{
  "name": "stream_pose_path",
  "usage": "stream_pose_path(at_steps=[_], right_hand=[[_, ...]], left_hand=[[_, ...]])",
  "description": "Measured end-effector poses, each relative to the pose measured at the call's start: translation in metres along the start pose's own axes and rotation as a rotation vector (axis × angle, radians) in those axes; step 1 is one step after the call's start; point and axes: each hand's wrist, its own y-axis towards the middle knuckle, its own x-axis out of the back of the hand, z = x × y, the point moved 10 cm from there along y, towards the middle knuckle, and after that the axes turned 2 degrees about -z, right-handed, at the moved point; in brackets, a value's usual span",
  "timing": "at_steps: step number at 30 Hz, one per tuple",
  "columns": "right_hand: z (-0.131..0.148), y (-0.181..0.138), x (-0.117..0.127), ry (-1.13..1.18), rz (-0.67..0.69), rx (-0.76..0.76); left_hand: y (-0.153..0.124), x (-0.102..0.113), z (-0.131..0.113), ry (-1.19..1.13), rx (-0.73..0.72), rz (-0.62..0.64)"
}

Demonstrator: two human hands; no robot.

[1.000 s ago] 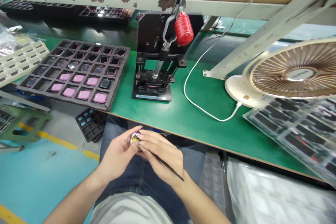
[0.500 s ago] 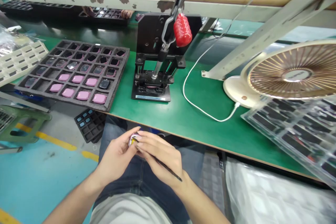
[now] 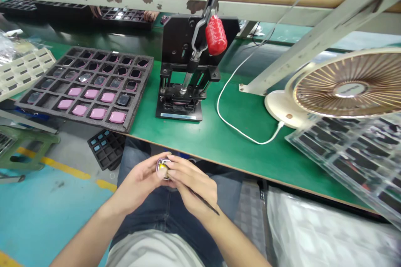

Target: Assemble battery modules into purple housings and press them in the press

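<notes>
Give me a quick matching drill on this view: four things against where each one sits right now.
Things
1. small part
2. thin black tool
3. foam tray
4. fan

Places
A. left of the press, partly on the green bench
B. on the bench, right of the press
C. pinched between the left hand and the right hand, above the lap
D. in the right hand, running back toward the wrist

Pairs: 1-C, 2-D, 3-A, 4-B
</notes>
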Motion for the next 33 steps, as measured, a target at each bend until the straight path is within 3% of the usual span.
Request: stream_pose_path(at_steps=[5,8,12,14,16,20,24,28,33], right_hand=[[0.004,-0.002,0.024,0.011,-0.137,-0.110],[0.000,0.016,0.072,-0.206,-0.283,-0.181],[-0.037,0.081,0.170,-0.587,-0.511,-0.274],[-0.072,0.129,0.207,-0.687,-0.504,-0.300],[-0.115,0.175,0.226,-0.906,-0.374,-0.376],[-0.174,0.225,0.236,-1.011,-0.252,-0.429],[-0.204,0.223,0.233,-1.080,-0.177,-0.533],[-0.203,0.202,0.239,-1.102,-0.175,-0.589],[-0.182,0.176,0.245,-1.032,-0.170,-0.515]], left_hand=[[-0.001,-0.001,0.000,-0.195,0.078,0.000],[0.001,0.007,0.000,-0.260,0.080,-0.052],[0.003,0.007,0.004,-0.279,0.086,-0.066],[0.002,0.002,0.010,-0.265,0.113,-0.064],[-0.001,-0.004,0.015,-0.255,0.130,-0.063],[-0.011,-0.010,0.026,-0.237,0.154,-0.049],[-0.020,-0.001,0.032,-0.232,0.150,-0.040],[-0.022,0.011,0.036,-0.214,0.162,-0.059],[-0.011,0.011,0.042,-0.220,0.197,-0.063]])
